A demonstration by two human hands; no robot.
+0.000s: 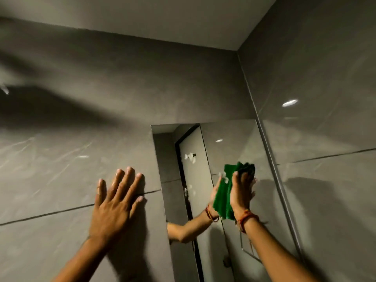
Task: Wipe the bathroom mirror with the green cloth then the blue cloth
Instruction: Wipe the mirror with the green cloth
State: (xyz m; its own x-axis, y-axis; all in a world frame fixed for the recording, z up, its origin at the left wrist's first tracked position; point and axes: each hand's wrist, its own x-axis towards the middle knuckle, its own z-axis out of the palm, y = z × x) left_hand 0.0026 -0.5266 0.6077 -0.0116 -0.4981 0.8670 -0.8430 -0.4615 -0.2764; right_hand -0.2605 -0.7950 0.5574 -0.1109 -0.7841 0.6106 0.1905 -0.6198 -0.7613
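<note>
The bathroom mirror (230, 143) is set into the grey tiled wall, right of centre. My right hand (242, 192) presses a green cloth (227, 192) flat against the glass about halfway up the visible part. The hand, cloth and forearm are reflected in the mirror. White foam spots (190, 157) sit on the glass to the left of the cloth. My left hand (116, 198) lies flat, fingers spread, on the wall tile left of the mirror and holds nothing. No blue cloth is in view.
Grey glossy wall tiles (61, 169) surround the mirror. A side wall (325, 139) meets it in a corner at the right, with a metal trim strip (272, 165) along the mirror's right edge. The mirror reflects a dark-framed door.
</note>
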